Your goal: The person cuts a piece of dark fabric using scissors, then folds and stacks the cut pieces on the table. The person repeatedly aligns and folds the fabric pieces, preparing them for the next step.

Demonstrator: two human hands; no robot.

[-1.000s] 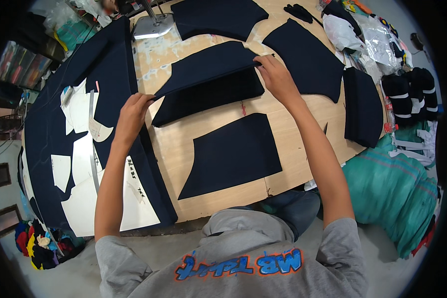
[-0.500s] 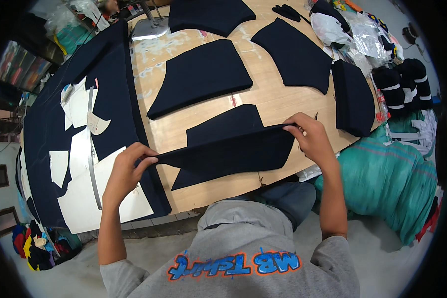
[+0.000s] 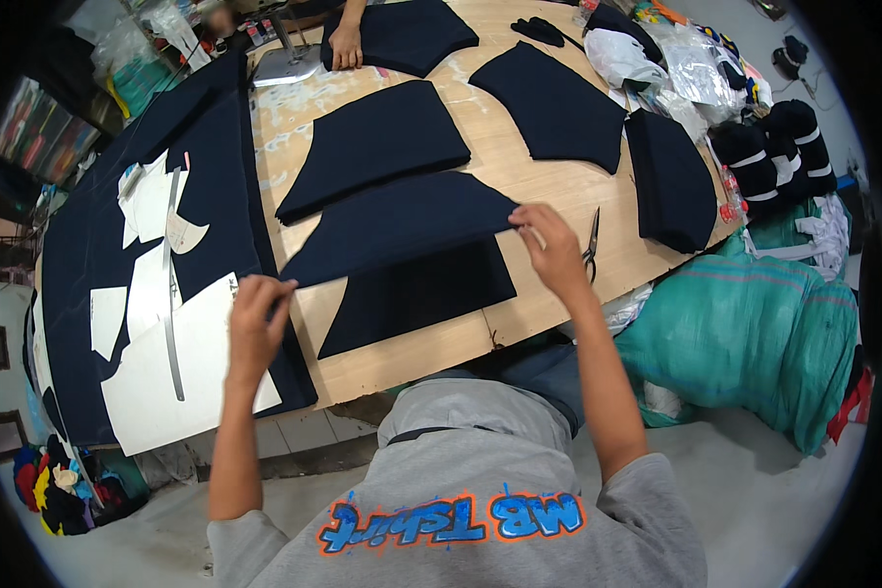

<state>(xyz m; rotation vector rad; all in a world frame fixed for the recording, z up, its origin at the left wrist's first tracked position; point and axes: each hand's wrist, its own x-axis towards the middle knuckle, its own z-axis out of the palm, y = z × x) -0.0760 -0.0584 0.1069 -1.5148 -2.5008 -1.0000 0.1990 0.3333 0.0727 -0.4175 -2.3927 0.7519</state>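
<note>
Seen from the head camera, the left hand and right hand each pinched one end of a navy fabric panel, spread wide apparently to stretch its near edge straight, partly over a matching piece flat on the desk.

a dark navy fabric panel, held outspread, partly hides matching cloth.
</note>
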